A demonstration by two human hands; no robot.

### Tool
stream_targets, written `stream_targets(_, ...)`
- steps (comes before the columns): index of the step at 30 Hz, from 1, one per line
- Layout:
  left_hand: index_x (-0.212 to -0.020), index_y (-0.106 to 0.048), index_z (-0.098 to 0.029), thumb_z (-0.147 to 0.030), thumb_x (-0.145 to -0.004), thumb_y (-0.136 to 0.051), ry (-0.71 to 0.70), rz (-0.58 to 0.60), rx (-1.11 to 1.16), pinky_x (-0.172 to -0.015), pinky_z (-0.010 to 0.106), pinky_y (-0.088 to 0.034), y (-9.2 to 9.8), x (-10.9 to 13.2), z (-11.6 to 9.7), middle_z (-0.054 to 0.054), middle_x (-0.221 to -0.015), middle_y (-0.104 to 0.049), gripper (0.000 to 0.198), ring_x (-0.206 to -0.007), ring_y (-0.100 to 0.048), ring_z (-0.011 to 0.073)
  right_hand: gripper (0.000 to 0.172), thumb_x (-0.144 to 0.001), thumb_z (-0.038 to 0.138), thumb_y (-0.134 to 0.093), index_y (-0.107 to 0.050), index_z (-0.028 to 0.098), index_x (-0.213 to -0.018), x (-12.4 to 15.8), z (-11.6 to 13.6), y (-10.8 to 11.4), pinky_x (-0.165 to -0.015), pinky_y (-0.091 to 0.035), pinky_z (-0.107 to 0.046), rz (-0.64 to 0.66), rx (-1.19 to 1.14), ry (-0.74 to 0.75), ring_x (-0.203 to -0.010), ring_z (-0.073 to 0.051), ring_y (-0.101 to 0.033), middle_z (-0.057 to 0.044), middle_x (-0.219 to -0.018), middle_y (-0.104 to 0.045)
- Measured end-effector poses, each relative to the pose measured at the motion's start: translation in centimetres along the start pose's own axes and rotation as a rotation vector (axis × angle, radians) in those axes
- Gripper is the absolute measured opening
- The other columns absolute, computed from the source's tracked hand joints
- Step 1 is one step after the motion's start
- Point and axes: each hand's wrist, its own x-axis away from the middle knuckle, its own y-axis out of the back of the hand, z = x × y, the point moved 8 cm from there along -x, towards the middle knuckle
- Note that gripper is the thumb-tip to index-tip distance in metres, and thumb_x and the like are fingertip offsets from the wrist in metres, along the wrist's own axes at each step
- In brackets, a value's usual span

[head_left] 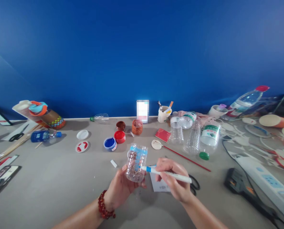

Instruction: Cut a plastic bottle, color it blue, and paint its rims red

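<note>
My left hand point(120, 188) grips a clear cut plastic bottle piece point(136, 162) painted with blue and reddish-brown patches, held up over the grey table point(60, 190). A red bead bracelet point(104, 206) circles that wrist. My right hand point(172, 180) holds a white marker with a blue tip point(167, 173), and the tip touches the bottle's side. Just beyond stand open paint pots: blue point(110, 143), red point(120, 136), dark brown point(120, 125) and an orange-brown one point(137, 127).
Several clear bottles point(191, 133) lie at right, with a green cap point(204, 155), a red-handled brush point(184, 156), black scissors point(193, 184), a power strip point(263, 181) and a black tool point(237, 183). Left: a blue bottle point(43, 135), paint lids point(82, 140), stacked paper cups point(39, 114), more scissors point(16, 136). White paper point(157, 186) lies under my right hand.
</note>
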Motion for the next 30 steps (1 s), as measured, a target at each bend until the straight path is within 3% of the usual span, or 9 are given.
stream_targets(4, -0.106, -0.072, -0.015, -0.048, -0.091, -0.058, 0.003, 0.021, 0.016, -0.075, 0.035, -0.050, -0.1, 0.0, 0.1, 0.013, -0.099, -0.075, 0.038, -0.074, -0.069, 0.0214, 0.011, -0.094, 0.023, -0.057, -0.067, 0.020, -0.092, 0.0, -0.6, 1.0, -0.055, -0.046, -0.029, -0.114, 0.010, -0.051, -0.059, -0.017, -0.059, -0.003, -0.066, -0.067)
stream_targets(10, -0.102, -0.073, -0.013, -0.048, -0.092, -0.056, 0.012, 0.047, 0.032, -0.077, 0.036, -0.051, -0.2, 0.0, 0.2, 0.011, -0.089, -0.076, 0.040, -0.077, -0.070, 0.0226, 0.010, -0.093, 0.020, -0.058, -0.067, 0.022, -0.089, 0.0, 0.4, -0.6, -0.055, -0.044, -0.028, 0.060, -0.030, 0.045, -0.056, -0.015, -0.057, -0.001, -0.062, -0.066)
stream_targets(16, -0.104, -0.072, -0.013, -0.048, -0.092, -0.054, 0.020, 0.045, 0.041, -0.074, 0.035, -0.052, -0.2, -0.1, 0.2, 0.013, -0.100, -0.075, 0.041, -0.074, -0.069, 0.0213, 0.012, -0.096, 0.021, -0.055, -0.067, 0.022, -0.097, 0.3, -1.1, 0.7, -0.057, -0.045, -0.029, -0.082, -0.042, -0.049, -0.061, -0.016, -0.058, -0.002, -0.069, -0.067)
stream_targets(22, -0.100, -0.074, -0.011, -0.047, -0.093, -0.052, 0.034, 0.067, 0.068, -0.076, 0.035, -0.052, -0.1, -0.1, 0.3, 0.013, -0.092, -0.076, 0.043, -0.077, -0.070, 0.0229, 0.010, -0.093, 0.022, -0.059, -0.068, 0.021, -0.090, 0.3, -0.2, -0.5, -0.056, -0.044, -0.029, 0.053, -0.075, 0.020, -0.058, -0.016, -0.057, -0.002, -0.064, -0.066)
stream_targets(27, -0.107, -0.073, -0.010, -0.049, -0.093, -0.052, 0.045, 0.077, 0.082, -0.074, 0.034, -0.053, -0.4, 0.0, 0.4, 0.014, -0.100, -0.075, 0.046, -0.074, -0.069, 0.0213, 0.011, -0.095, 0.023, -0.056, -0.067, 0.023, -0.098, 0.2, -1.0, 0.8, -0.056, -0.045, -0.028, -0.115, -0.093, -0.033, -0.061, -0.015, -0.057, -0.001, -0.070, -0.067)
stream_targets(30, -0.107, -0.073, -0.011, -0.048, -0.094, -0.051, 0.036, 0.078, 0.089, -0.074, 0.034, -0.053, -0.5, 0.1, 0.2, 0.013, -0.098, -0.076, 0.045, -0.075, -0.069, 0.0212, 0.011, -0.095, 0.023, -0.057, -0.067, 0.023, -0.096, 0.3, -1.0, 0.5, -0.058, -0.045, -0.028, -0.066, -0.080, -0.015, -0.061, -0.015, -0.057, -0.001, -0.069, -0.066)
